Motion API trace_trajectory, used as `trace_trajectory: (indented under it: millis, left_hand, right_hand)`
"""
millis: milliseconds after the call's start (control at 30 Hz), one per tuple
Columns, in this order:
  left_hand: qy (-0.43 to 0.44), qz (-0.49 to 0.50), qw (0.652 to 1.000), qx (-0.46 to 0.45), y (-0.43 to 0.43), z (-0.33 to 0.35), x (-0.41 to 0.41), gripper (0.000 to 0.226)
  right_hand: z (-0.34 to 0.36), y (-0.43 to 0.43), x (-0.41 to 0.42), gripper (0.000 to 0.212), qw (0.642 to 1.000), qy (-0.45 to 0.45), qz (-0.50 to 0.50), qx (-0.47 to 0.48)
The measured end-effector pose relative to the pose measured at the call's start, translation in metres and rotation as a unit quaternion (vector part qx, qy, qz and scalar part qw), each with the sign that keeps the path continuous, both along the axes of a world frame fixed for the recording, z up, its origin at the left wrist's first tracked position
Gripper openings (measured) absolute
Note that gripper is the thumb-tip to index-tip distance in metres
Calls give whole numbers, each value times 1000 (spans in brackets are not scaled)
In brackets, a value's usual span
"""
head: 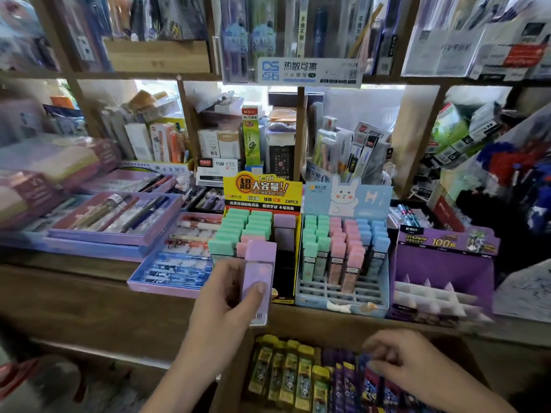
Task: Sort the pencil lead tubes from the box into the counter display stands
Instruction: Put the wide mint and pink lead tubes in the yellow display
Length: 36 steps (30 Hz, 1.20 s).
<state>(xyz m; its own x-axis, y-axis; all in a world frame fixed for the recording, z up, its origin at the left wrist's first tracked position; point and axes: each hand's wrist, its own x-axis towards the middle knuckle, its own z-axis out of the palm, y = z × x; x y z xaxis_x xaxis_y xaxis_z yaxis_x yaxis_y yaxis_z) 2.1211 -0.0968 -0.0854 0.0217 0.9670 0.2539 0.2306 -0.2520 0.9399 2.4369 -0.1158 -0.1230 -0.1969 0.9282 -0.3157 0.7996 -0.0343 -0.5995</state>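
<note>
Left hand (226, 296) grips 1 purple lead tube (258, 275) upright, thumb on its front, cap up. The tube is in front of the yellow display stand (262, 192), at the front of its rows of green, pink and purple caps. Blue display stand (343, 305) is just beside it on the right, its back rows filled, on the worktop (89, 293). Right hand (405, 362) is low over the box (235, 362), fingers curled above the purple tubes (343, 380); it is blurred, so I cannot tell if it holds 1. Yellow-capped tubes (286, 371) stand in the box's left part.
</note>
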Motion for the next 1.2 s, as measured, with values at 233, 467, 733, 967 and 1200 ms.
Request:
trace_trajectory:
  millis: [233, 467, 733, 967, 1200]
  left_hand:
    - [52, 1, 997, 51, 33, 39, 10, 12]
    - [70, -34, 995, 66, 73, 66, 21, 26]
    - [171, -51, 981, 76, 126, 75, 24, 23]
    - [233, -90, 964, 93, 139, 78, 30, 13]
    - [277, -67, 956, 66, 146, 73, 26, 14]
  right_hand:
    - [-43, 2, 25, 14, 995, -21, -8, -97]
    - [-46, 3, 29, 16, 993, -6, -21, -113]
    - [-44, 3, 31, 19, 992, 17, -26, -125]
    - [-47, 4, 32, 23, 989, 34, -47, -139]
    - [-53, 5, 33, 24, 986, 42, -63, -149]
